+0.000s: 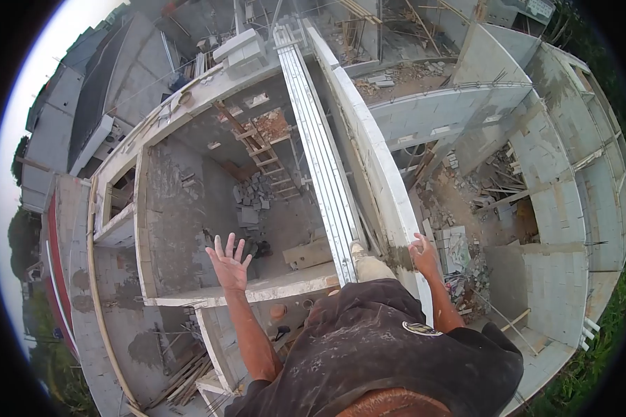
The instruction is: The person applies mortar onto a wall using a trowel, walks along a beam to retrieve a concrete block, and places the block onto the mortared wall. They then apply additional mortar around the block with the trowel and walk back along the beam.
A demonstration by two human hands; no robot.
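My left hand (230, 264) is raised in the air with its fingers spread wide and nothing in it. My right hand (425, 256) hovers by the top of the white block wall (368, 121), its fingers loosely bent and apart. I cannot tell whether it touches the wall. Between the hands, a long ribbed metal plank (318, 146) runs away from me over the open room. My shoe (357, 247) shows at the plank's near end, beside the wall.
Below on the left, a wooden ladder (263, 149) leans near a heap of broken blocks (252, 197). White blocks (241, 50) are stacked at the plank's far left. Rubble (459, 257) covers the floor to the right. A concrete beam (257, 290) crosses at my left.
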